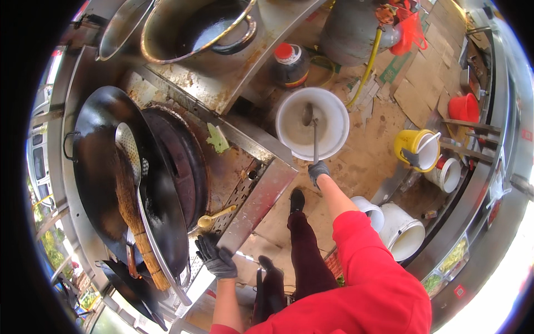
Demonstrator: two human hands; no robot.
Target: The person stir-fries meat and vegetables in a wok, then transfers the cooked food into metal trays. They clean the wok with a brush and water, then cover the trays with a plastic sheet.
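A grey metal handle of a ladle [316, 140] is gripped in my right hand [319, 173], which wears a dark glove. Its bowl hangs inside a white bucket [283, 133] on the floor; pale cloudy matter covers the bucket's bottom. My left hand [215, 256], gloved too, is at the edge of the metal stove [258, 204] with fingers apart and nothing held. Just above it lies a small yellow spoon [217, 216]. To the left a large black wok [100, 125] stands tilted, holding a perforated skimmer [127, 142], a bamboo brush [135, 221] and a wooden-handled tool [132, 261].
A dark plastic jug [288, 69] with a red cap and a gas cylinder [348, 33] with a yellow hose [369, 69] stand beyond the bucket. A yellow bucket [402, 146] and several white tubs [390, 221] line the right side. Deep pots [179, 37] occupy the upper left.
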